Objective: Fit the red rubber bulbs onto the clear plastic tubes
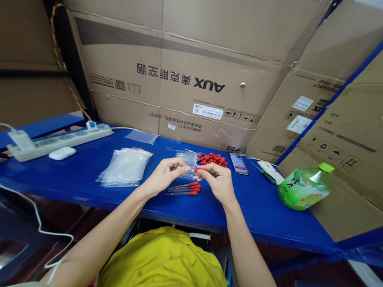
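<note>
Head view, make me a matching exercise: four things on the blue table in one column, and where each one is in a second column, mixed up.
Things:
1. power strip
2. bottle
3. bags
4. dropper

Places:
A. at the right end of the table
B. pinched between the left hand and the right hand
C. at the table's left end
D. flat on the table, left of the left hand

Pairs: 1-C, 2-A, 3-D, 4-B
</note>
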